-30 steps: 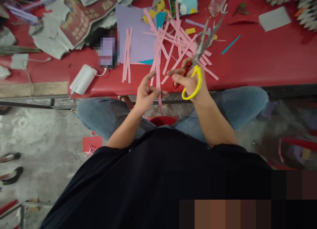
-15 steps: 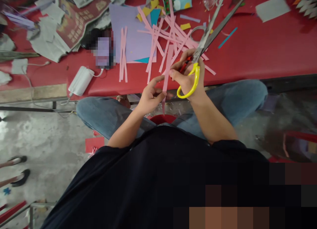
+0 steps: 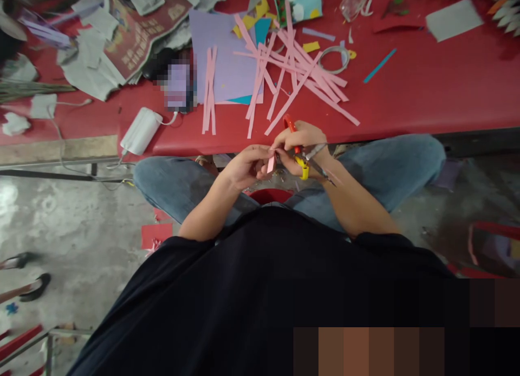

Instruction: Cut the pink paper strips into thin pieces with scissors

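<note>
Between my fingertips, above my lap, is a pink paper strip (image 3: 271, 164), its short end hanging down. My left hand (image 3: 248, 166) pinches it from the left. My right hand (image 3: 305, 137) meets it from the right with thumb and forefinger at the strip's upper end. Hooked in that same right hand is a pair of scissors (image 3: 301, 164) with red and yellow handles; the blades point back along my right forearm. More pink paper strips (image 3: 303, 67) lie loosely crossed on the table beyond my hands, several of them over a lilac sheet (image 3: 227, 72).
On the red table (image 3: 430, 89) are a tape roll (image 3: 333, 60), a blue strip (image 3: 379, 65), a white power bank (image 3: 142, 131) with a cable, and crumpled paper (image 3: 91, 62) at the left. A red bin (image 3: 270, 195) stands between my knees.
The scissors have swung round, blades from pointing over the table to pointing back at my forearm. Both hands have come closer together, and much less of the held strip shows.
</note>
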### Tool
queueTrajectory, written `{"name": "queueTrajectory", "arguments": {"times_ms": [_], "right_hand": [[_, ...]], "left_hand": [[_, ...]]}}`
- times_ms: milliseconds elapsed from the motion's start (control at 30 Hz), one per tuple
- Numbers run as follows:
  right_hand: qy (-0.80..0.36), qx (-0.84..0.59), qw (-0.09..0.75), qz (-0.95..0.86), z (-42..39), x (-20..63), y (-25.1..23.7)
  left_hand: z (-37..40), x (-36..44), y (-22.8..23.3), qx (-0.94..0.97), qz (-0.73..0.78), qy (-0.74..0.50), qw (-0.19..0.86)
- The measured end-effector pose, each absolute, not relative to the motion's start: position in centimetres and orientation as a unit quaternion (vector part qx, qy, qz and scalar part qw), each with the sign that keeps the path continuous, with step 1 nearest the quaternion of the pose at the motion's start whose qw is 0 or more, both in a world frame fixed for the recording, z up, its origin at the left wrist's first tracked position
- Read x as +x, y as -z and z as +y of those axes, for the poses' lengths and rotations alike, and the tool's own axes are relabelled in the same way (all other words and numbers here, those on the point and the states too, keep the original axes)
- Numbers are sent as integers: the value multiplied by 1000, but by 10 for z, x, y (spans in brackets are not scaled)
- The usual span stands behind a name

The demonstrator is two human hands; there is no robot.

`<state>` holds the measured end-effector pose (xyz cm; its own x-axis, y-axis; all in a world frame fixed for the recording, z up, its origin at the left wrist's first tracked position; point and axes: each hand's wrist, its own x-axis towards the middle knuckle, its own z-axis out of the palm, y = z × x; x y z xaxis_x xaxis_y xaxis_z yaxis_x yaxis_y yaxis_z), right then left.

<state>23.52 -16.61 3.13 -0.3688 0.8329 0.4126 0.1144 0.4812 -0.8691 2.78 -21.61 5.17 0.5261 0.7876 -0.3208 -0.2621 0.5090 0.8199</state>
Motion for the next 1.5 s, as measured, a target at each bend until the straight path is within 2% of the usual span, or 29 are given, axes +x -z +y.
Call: {"name": "queueTrajectory", "arguments": {"times_ms": [100, 200, 333, 467, 633, 933, 1100, 1500], "right_hand": [[-335, -250, 521, -744, -169, 233, -30], [-382, -273, 558, -685, -177, 233, -29], [-541, -296, 455, -642, -201, 239, -24], [-589, -335, 305, -670, -230, 245, -20], [-570, -353, 224, -708, -242, 246, -17], [-555, -395, 209, -701, -244, 245, -24], [-525, -383, 198, -734, -245, 243, -26], [-520, -388, 174, -741, -241, 242, -31]], "left_hand": [[-218, 24, -54, 400, 375, -348, 760], [-221, 18, -64, 464, 412, -405, 671], [-224, 10, -76, 555, 448, -479, 511], [-220, 5, -69, 603, 444, -515, 417], [-215, 5, -51, 618, 458, -477, 426], [-216, 10, -44, 599, 470, -446, 470], [-213, 9, -46, 577, 472, -469, 474], [-213, 10, -46, 563, 498, -421, 507]]}}
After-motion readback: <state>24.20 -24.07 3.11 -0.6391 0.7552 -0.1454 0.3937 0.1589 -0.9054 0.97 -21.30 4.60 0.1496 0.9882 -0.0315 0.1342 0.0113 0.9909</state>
